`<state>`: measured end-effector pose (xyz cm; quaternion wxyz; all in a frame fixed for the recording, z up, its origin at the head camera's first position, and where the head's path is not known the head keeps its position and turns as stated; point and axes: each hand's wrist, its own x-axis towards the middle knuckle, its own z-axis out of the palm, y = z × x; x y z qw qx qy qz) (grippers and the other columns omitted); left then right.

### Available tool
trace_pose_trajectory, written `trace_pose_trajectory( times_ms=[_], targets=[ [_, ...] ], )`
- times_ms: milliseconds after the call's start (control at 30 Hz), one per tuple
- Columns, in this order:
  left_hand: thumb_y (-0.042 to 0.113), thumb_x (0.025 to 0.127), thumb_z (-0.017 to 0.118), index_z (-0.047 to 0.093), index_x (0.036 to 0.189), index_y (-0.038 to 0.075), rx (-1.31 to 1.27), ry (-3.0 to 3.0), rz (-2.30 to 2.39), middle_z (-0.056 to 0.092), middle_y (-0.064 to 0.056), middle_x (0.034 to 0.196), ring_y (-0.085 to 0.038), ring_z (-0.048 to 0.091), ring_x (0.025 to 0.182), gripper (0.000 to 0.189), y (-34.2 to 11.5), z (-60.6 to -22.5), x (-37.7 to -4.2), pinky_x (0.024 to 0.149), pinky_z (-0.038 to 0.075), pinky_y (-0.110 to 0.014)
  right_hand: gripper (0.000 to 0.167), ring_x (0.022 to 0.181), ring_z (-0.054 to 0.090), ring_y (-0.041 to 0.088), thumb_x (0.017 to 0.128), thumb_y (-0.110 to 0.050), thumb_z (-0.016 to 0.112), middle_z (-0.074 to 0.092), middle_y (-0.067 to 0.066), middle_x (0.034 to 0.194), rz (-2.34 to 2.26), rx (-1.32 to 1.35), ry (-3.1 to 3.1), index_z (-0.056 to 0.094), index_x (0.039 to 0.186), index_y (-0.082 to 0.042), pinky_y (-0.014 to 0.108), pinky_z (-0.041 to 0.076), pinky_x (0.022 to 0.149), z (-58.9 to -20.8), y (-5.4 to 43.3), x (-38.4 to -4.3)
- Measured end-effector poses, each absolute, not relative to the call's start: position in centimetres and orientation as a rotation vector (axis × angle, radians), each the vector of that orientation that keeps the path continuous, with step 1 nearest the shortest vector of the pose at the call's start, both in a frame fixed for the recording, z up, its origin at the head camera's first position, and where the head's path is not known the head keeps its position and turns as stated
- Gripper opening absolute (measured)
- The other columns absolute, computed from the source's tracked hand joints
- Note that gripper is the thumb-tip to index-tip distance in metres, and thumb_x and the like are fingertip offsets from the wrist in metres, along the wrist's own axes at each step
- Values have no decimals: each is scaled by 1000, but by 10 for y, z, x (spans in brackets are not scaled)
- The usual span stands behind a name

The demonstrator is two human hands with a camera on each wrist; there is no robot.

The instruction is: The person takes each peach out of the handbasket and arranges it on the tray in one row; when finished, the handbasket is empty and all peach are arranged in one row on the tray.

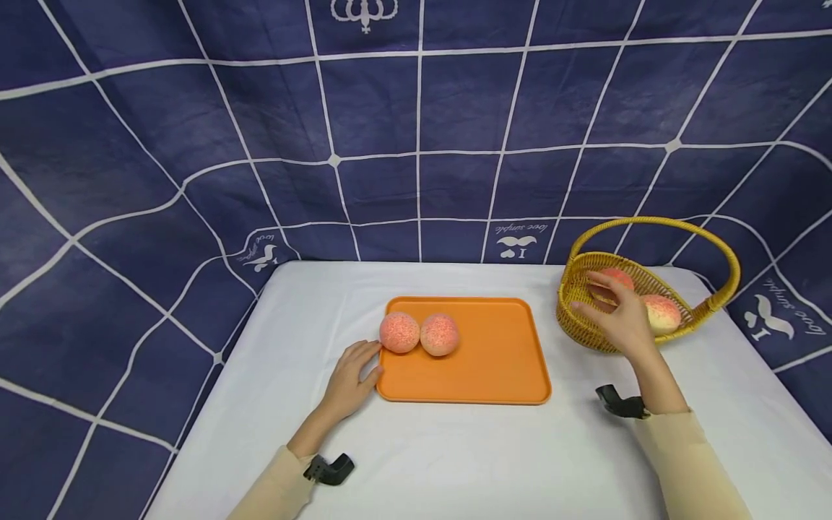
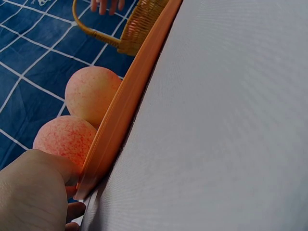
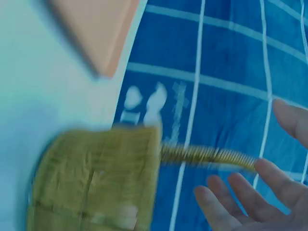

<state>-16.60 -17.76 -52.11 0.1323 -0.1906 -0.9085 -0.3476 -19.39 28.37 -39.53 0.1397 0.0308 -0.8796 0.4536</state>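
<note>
Two pink-and-cream peaches, a left peach [image 1: 399,332] and a right peach [image 1: 440,334], sit side by side at the left of an orange tray [image 1: 481,375]. My left hand [image 1: 351,379] rests at the tray's left edge, fingers by the left peach. Over the yellow wicker basket [image 1: 578,328], my right hand [image 1: 617,314] hovers with fingers spread and nothing held. Inside the basket lie a back peach [image 1: 617,278], partly behind the fingers, and a front peach [image 1: 663,315]. In the right wrist view the fingers [image 3: 240,192] are apart above the basket wall.
The basket's arched handle [image 1: 656,220] rises over it at the back. A white cloth [image 1: 455,455] covers the table. Behind and beside it hangs a dark blue checked curtain [image 1: 468,101]. A black wrist mount [image 1: 328,469] sits on the left wrist, another [image 1: 620,404] on the right.
</note>
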Motion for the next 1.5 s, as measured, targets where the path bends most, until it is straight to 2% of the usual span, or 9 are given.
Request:
trace_pose_trajectory(
  times_ms=[100,200,333,500,733,867,967,1233,1500],
  targets=[
    [20,92,65,59,132,2,-547,-2647,-1011,58,-17,137,-37,47,132,45,-178,-521,-166,110,36,-56,64,123,50,38,89,-22,72,49,23,140,1252,-91,-2526,45,143,-1,9,48,93,-395,303,-202],
    [21,92,65,59,133,2,-543,-2658,-1007,58,-16,138,-37,47,132,46,-178,-522,-166,110,37,-57,65,128,47,39,92,-27,68,46,22,146,1211,-234,-2533,41,147,-4,27,48,104,-396,317,-212],
    [20,91,65,59,133,2,-544,-2648,-999,58,-16,137,-37,47,132,46,-178,-522,-166,110,37,-57,67,130,46,43,93,-31,64,43,24,148,1185,-329,-2551,38,150,-6,46,46,101,-398,329,-225],
    [20,91,65,59,134,2,-540,-2649,-1010,58,-16,138,-37,47,132,46,-178,-522,-165,109,37,-58,69,131,43,40,94,-33,62,42,24,148,1199,-429,-2564,34,152,-8,41,44,94,-402,337,-241],
    [18,91,66,59,132,1,-543,-2650,-1001,59,-17,136,-37,47,131,45,-177,-521,-164,110,37,-57,66,124,43,37,94,-25,63,39,27,148,1239,-455,-2543,35,151,-5,12,36,74,-415,342,-254],
    [17,90,66,60,132,1,-547,-2651,-993,59,-17,136,-37,48,131,45,-177,-521,-165,110,37,-56,68,122,47,42,92,-24,65,41,30,147,1162,-452,-2561,36,149,-3,34,51,86,-422,341,-258],
    [18,90,66,60,131,1,-549,-2648,-999,59,-17,136,-37,48,131,45,-177,-520,-165,110,37,-56,71,128,44,48,91,-23,67,39,31,148,1135,-452,-2574,34,151,-3,57,44,103,-427,341,-262],
    [18,91,65,60,132,1,-544,-2653,-1012,59,-17,136,-37,47,132,44,-176,-518,-165,110,37,-57,71,132,39,52,90,-20,67,39,35,145,1123,-396,-2649,33,148,6,58,34,111,-439,342,-268],
    [18,91,66,60,132,2,-536,-2657,-1008,58,-16,137,-37,47,132,45,-177,-519,-165,110,37,-58,79,130,38,53,94,-42,60,37,37,143,1127,-392,-2723,29,148,6,61,32,109,-444,341,-271]
  ],
)
